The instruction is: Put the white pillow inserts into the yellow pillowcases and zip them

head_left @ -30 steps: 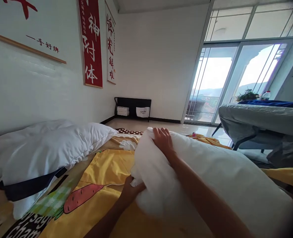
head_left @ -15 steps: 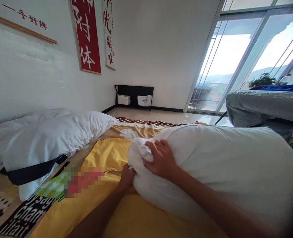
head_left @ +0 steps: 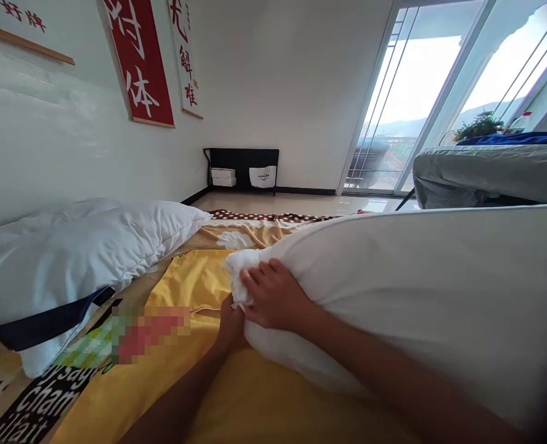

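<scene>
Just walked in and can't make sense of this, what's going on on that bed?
A person is handling a big white pillow on a yellow cartoon-print bedsheet. The right hand grips the bunched corner of the pillow from above, and the left hand holds the same corner from underneath. A second white pillow lies apart along the wall on the left, over a dark blue cloth.

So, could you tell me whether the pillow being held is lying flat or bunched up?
Bunched at its near end: both hands, right hand and left hand, grip the white pillow.
</scene>
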`<state>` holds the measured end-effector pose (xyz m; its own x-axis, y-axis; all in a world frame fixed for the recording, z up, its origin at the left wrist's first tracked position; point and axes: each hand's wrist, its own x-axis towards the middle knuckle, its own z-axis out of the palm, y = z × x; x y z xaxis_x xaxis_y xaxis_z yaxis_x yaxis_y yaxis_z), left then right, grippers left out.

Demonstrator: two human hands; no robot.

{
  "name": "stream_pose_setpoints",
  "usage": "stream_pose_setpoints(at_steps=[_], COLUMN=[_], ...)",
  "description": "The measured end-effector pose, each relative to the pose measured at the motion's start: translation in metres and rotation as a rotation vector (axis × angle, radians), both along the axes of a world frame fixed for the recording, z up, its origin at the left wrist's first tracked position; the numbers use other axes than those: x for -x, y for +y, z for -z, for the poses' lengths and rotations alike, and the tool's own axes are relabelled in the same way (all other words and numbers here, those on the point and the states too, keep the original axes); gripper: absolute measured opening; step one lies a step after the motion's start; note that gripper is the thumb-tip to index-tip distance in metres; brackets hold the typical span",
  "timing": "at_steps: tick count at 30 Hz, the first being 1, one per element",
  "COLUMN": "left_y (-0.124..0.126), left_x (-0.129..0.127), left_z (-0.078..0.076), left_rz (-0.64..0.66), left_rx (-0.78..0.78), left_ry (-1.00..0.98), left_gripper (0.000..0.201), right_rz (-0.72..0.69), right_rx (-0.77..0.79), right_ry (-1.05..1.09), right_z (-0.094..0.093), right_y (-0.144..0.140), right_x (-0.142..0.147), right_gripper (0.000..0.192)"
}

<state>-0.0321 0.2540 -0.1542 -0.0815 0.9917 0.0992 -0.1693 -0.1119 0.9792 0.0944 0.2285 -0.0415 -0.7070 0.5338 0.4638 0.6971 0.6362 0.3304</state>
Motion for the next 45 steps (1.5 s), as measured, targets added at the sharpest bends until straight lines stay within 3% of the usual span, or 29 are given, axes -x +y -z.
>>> stream_pose_setpoints(at_steps=[4, 8, 12, 20, 24, 28, 32, 38, 45], left_y=[-0.002, 0.002, 0.001, -0.016, -0.007, 0.003, 0.002, -0.006, -0.001], left_x=[-0.002, -0.004, -0.003, 0.002, 0.005, 0.004, 0.003, 0.003, 0.014], left_z=[-0.002, -0.004, -0.009, -0.017, -0.016, -0.008, -0.009, -0.023, -0.022], left_rz=[0.007, 0.033, 0.056, -0.063, 0.031, 0.051, 0.081, 0.043, 0.094], left_rx=[0.015, 0.131, 0.202, -0.229, -0.291, -0.254, -0.224, -0.041, 0.206], left_ry=[-0.061, -0.137, -0.213, 0.254, 0.409, 0.321, 0.182, 0.099, -0.195], left_gripper=[0.034, 0.04, 0.048, 0.028, 0.023, 0.022, 0.023, 0.017, 0.015], right_rz=[0.089, 0.144, 0.189, 0.329, 0.28, 0.169, 0.096, 0.063, 0.085], right_rx=[0.034, 0.073, 0.101, 0.122, 0.125, 0.15, 0.198, 0.131, 0.154], right_ry=[0.077, 0.172, 0.159, 0.116, 0.144, 0.231, 0.162, -0.086, -0.138], right_z=[0.001, 0.008, 0.015, 0.022, 0.021, 0.015, 0.008, 0.007, 0.021], right_y=[0.026, 0.043, 0.056, 0.075, 0.064, 0.039, 0.016, -0.006, -0.002], right_x=[-0.016, -0.032, -0.033, -0.021, -0.018, -0.012, -0.007, 0.003, 0.02], right_gripper=[0.048, 0.043, 0.034, 0.031, 0.029, 0.036, 0.061, 0.075, 0.077])
